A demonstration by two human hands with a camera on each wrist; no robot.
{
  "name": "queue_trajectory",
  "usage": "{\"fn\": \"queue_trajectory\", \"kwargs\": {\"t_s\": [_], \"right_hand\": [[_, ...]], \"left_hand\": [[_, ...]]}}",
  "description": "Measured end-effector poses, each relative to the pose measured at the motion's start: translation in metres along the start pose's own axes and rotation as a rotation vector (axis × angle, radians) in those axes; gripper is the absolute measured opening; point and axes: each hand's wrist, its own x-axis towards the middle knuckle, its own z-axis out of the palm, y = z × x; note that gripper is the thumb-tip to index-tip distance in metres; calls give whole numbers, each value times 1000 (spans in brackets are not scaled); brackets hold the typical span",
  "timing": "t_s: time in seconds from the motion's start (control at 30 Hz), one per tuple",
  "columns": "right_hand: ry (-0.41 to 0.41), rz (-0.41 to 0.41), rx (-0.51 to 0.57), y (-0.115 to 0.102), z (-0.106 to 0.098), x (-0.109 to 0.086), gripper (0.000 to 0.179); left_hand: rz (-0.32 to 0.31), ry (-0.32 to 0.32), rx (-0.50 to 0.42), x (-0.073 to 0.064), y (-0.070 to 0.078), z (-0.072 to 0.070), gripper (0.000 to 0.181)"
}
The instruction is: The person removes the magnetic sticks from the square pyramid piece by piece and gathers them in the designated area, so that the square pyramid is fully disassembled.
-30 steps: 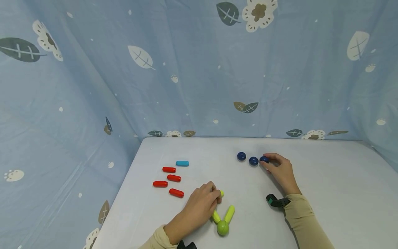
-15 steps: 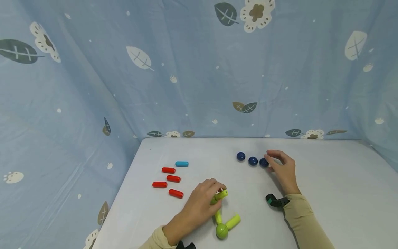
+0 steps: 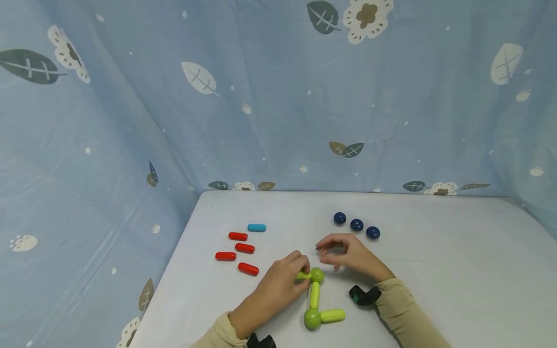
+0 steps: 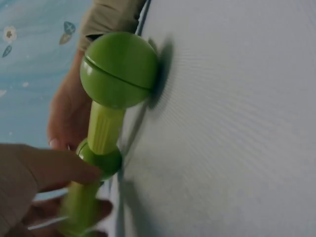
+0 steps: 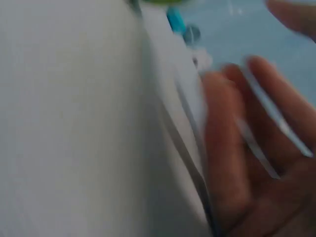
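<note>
My left hand (image 3: 280, 284) pinches a lime-green rod (image 3: 303, 275) at one end of a joined green piece lying on the white table. That rod meets a green ball (image 3: 317, 275); a second rod (image 3: 315, 296) links it to another green ball (image 3: 312, 318), from which a third rod (image 3: 332, 315) points right. The left wrist view shows thumb and fingers round the blurred end rod (image 4: 81, 205). Just right of the upper ball is my right hand (image 3: 352, 253), fingers loosely bent with a gap to the thumb and nothing held. The right wrist view is blurred.
Three dark blue balls, among them the nearest one (image 3: 373, 233), lie in a slanting row beyond the right hand. Several red rods (image 3: 245, 248) and a light blue rod (image 3: 256, 227) are at the left. A patterned blue curtain (image 3: 270, 106) stands behind the table (image 3: 457, 251).
My right hand has let go of the rightmost blue ball and moved left and nearer, beside the green piece. The left hand has turned the green piece, whose third rod now points right.
</note>
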Motion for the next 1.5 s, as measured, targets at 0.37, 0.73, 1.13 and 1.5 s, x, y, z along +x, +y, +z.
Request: {"fn": "queue_trajectory", "kwargs": {"t_s": [0.37,0.73,1.13,1.5], "right_hand": [[-218,46,-13,-5,21,7,22],[-217,72,-26,-5,20,7,21],[-210,67,-3,-4,19,8,22],[-205,79,-15,-5,19,7,23]], "left_hand": [[-52,-8,128,0,-5,3,18],[-70,-51,174,1,-5,0,15],[-119,22,252,2,-20,-10,15],[-100,82,249,2,-20,-7,17]]}}
